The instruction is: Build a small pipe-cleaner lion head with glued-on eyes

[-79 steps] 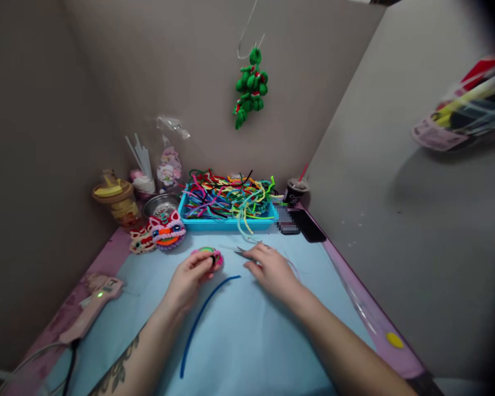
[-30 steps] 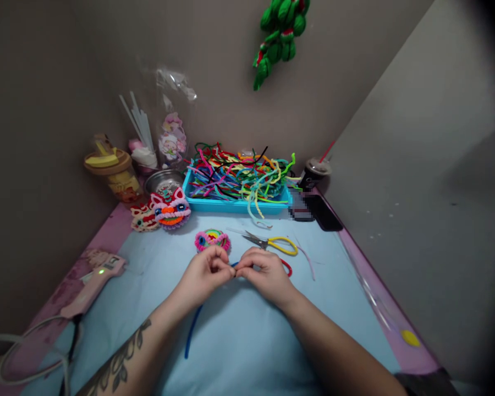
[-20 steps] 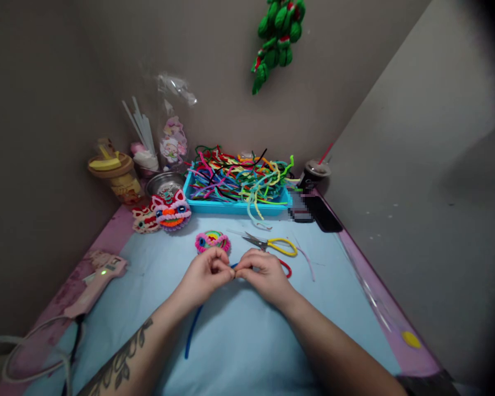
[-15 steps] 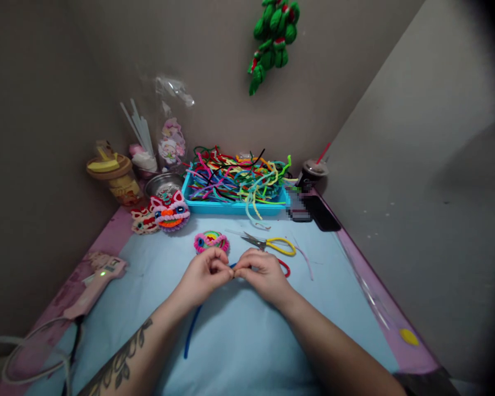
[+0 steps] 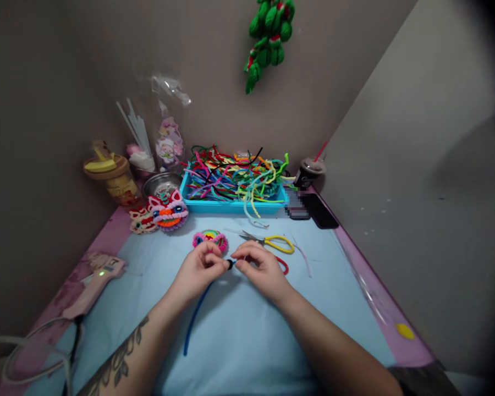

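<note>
- A fuzzy blue stick [image 5: 195,320] lies on the blue cloth [image 5: 247,341]. Its near end is at 7 o'clock from the hands, and it goes under the left one.
- A round yellow spot [image 5: 405,331] is at 4 o'clock, on the table edge.
- A pink glue gun [image 5: 97,290] with a green light lies at 9 o'clock.
- The left hand [image 5: 200,270] pinches a small black bit [image 5: 230,264] tight in its fingertips.
- The right hand [image 5: 260,269] is at 3 o'clock from that bit. Its thumb and pointer are a little apart; I can't tell if they hold anything.
- Scissors [image 5: 265,240] with a yellow handle lie at 2 o'clock.
- A pink craft [image 5: 209,237] sits at 11 o'clock, just past the left hand.
- Two fuzzy animal faces [image 5: 170,213] sit at 10 o'clock.
- A black phone [image 5: 322,212] lies at 2 o'clock.
- A blue tray [image 5: 235,207], at 12 o'clock, is full of fuzzy sticks [image 5: 231,179] in many colors.
- A green fuzzy thing [image 5: 266,47] hangs high up at 12 o'clock.
</note>
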A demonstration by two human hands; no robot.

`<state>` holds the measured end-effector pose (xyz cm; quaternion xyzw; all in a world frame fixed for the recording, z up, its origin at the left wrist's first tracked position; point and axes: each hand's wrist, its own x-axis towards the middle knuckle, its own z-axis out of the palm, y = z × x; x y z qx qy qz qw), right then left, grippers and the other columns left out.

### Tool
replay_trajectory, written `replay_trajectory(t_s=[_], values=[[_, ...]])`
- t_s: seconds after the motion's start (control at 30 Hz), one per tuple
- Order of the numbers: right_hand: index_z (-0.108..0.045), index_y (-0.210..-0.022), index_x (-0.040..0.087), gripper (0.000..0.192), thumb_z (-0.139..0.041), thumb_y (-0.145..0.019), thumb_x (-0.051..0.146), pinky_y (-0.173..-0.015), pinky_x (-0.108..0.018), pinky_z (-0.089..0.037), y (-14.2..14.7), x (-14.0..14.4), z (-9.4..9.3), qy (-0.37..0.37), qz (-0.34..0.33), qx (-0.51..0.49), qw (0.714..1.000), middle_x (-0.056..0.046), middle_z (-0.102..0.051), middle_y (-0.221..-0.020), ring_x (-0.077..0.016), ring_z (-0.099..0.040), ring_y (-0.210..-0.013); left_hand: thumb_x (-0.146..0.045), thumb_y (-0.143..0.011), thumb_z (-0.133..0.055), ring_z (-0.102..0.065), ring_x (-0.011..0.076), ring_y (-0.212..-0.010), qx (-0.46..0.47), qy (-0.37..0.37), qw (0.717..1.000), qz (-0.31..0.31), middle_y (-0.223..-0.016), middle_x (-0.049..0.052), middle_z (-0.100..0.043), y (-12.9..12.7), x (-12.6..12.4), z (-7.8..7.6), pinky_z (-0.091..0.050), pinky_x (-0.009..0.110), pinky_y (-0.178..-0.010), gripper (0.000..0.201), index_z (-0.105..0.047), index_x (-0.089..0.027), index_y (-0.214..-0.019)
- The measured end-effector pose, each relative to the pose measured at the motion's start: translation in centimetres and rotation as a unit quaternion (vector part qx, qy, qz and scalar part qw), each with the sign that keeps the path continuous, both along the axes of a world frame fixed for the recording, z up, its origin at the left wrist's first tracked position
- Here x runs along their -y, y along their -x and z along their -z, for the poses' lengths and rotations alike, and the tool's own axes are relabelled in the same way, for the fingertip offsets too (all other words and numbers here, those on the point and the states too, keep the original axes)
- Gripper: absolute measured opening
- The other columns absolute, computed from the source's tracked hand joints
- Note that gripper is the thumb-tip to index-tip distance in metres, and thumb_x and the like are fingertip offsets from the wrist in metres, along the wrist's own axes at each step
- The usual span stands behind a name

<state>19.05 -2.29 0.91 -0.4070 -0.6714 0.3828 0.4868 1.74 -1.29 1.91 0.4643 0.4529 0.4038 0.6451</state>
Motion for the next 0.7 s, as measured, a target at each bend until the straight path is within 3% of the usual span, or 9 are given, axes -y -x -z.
replay_trajectory(t_s=[0.2, 0.5, 0.7], values=[[-0.069, -0.090, 0.020, 0.013, -0.063, -0.079, 0.016, -0.067, -0.027, -0.047, 0.13, 0.29, 0.09, -0.035, -0.022, 0.050, 0.998, -0.005, -0.060, -0.089, -0.0165, -0.058, -0.083, -0.033, -0.059, -0.079, -0.049, 0.0064, -0.047, 0.017, 0.004, 1.000, 0.020, -0.050, -0.007, -0.058, -0.01, 0.18, 0.15, -0.032, 0.017, -0.052, 0.040, -0.047, -0.018, -0.076], [-0.065, -0.085, 0.019, 0.008, -0.060, -0.080, 0.015, -0.066, -0.027, -0.048, 0.41, 0.32, 0.18, -0.061, 0.012, 0.047, 0.997, -0.004, -0.059, -0.083, -0.0162, -0.058, -0.079, -0.036, -0.061, -0.080, -0.053, 0.0072, -0.054, 0.081, 0.032, 0.996, 0.025, -0.057, -0.004, -0.062, 0.03, 0.23, 0.79, -0.037, 0.018, -0.056, 0.043, -0.052, -0.016, -0.088], [-0.063, -0.089, 0.020, 0.009, -0.059, -0.082, 0.015, -0.069, -0.029, -0.048, 0.49, 0.36, 0.79, -0.101, 0.049, 0.070, 0.991, -0.004, -0.058, -0.085, -0.0159, -0.056, -0.078, -0.042, -0.067, -0.074, -0.048, 0.0070, -0.048, 0.032, 0.044, 0.998, 0.042, -0.056, -0.003, -0.057, -0.34, 0.50, 0.81, -0.035, 0.019, -0.048, 0.034, -0.061, -0.013, -0.079]])
